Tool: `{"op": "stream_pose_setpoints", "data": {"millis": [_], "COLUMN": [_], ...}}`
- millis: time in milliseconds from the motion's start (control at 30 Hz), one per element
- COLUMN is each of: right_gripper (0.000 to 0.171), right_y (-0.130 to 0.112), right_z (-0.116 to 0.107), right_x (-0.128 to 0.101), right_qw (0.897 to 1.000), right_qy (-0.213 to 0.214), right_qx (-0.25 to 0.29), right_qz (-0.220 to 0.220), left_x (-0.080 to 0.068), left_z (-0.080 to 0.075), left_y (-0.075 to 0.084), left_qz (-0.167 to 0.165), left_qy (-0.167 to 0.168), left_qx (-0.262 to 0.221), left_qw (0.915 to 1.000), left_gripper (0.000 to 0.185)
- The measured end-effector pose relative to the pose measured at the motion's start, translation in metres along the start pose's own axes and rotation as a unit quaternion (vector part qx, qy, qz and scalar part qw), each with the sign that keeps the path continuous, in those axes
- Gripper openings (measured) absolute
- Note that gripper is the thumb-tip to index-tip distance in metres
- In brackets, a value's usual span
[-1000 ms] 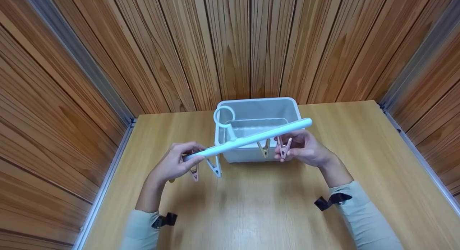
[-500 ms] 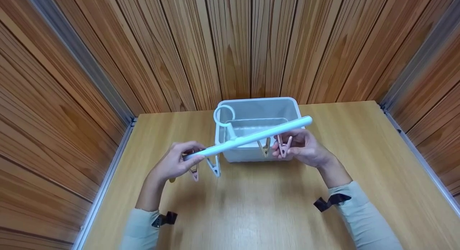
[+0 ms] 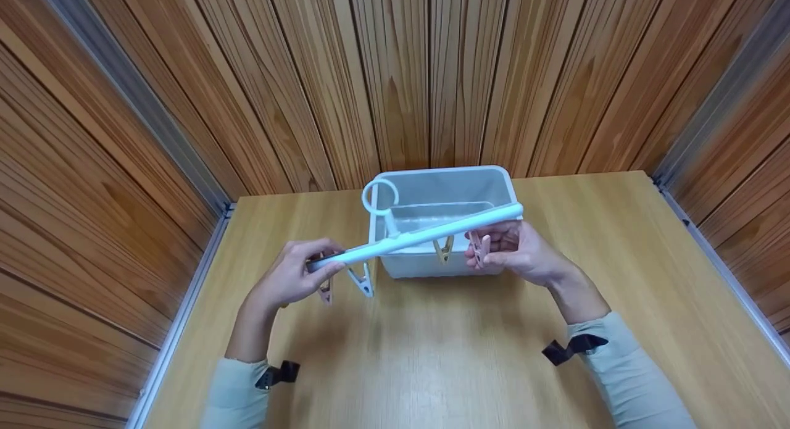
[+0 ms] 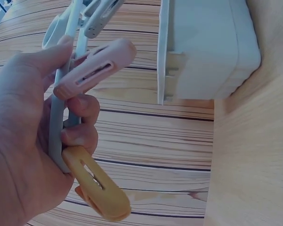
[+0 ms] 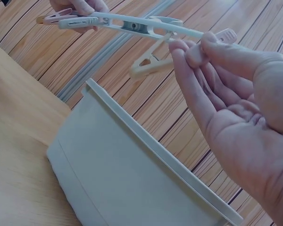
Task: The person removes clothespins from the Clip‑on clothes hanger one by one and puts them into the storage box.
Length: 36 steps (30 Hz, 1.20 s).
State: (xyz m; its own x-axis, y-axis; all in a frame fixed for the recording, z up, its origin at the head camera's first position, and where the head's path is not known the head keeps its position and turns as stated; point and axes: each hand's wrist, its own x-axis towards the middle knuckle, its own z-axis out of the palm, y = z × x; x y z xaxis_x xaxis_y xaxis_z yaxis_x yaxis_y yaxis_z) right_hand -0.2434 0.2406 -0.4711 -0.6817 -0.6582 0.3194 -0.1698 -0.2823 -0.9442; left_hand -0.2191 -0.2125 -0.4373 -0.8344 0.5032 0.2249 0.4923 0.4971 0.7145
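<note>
A light blue hanger point(image 3: 432, 233) is held in the air above the tabletop point(image 3: 432, 355), with its bar in a slant: the left end is nearer to the person, and the right part lies, as seen from the head, over the opening of the bin. From its middle rises a ring hook point(image 3: 386, 213) of the same colour. The left hand point(image 3: 295, 276) has a narrow grip around the left end of the bar, the thumb on one side and the fingers curled on the other. The grip of the right hand point(image 3: 524, 253) is also narrow: thumb and fingers pinch a pink clip point(image 3: 479, 251) near the right end. Whether these fingers touch the bar too, I cannot tell.

Just beside this clip, a yellow clip point(image 3: 448, 246) hangs from the bar. A blue clip point(image 3: 367, 287) hangs near the left hand. In the left wrist view, a second pink clip point(image 4: 87, 67) and an orange-yellow clip point(image 4: 107, 197) stick out close to the left fingers.

Behind the hanger, the pale grey bin point(image 3: 426, 267) stands upright on the tabletop, near the wood-panelled wall point(image 3: 401, 77). Both arms wear light green sleeves point(image 3: 629, 373), with a black band point(image 3: 574, 349) at each wrist.
</note>
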Motion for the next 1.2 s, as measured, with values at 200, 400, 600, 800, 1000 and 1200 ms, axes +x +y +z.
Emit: {"op": "stream_pose_setpoints", "data": {"millis": [200, 400, 600, 800, 1000, 1200], "right_gripper": [0.043, 0.043, 0.038, 0.034, 0.043, 0.044], "right_y": [-0.008, -0.013, -0.017, -0.016, -0.012, -0.009], "right_z": [0.010, 0.019, 0.029, 0.036, 0.039, 0.038], "right_x": [0.001, 0.003, 0.002, 0.002, 0.004, 0.005], "right_qw": [0.998, 0.998, 0.995, 0.987, 0.982, 0.977], "right_qy": [0.041, 0.044, 0.077, 0.117, 0.136, 0.150], "right_qx": [-0.015, -0.014, -0.052, -0.090, -0.108, -0.128], "right_qz": [0.053, 0.040, 0.046, 0.065, 0.073, 0.075], "left_x": [-0.001, -0.004, -0.006, -0.008, -0.010, -0.012], "left_z": [-0.009, -0.017, -0.019, -0.017, -0.015, -0.009], "left_y": [-0.001, 0.000, 0.001, 0.003, 0.008, 0.015], "left_qz": [0.032, 0.031, 0.017, 0.017, 0.026, 0.010], "left_qy": [0.007, -0.004, -0.010, 0.002, 0.022, 0.025], "left_qx": [0.020, 0.001, 0.003, 0.030, 0.056, 0.062], "left_qw": [0.9993, 0.9995, 0.9998, 0.9994, 0.9978, 0.9977], "left_gripper": [0.015, 0.017, 0.018, 0.018, 0.014, 0.015]}}
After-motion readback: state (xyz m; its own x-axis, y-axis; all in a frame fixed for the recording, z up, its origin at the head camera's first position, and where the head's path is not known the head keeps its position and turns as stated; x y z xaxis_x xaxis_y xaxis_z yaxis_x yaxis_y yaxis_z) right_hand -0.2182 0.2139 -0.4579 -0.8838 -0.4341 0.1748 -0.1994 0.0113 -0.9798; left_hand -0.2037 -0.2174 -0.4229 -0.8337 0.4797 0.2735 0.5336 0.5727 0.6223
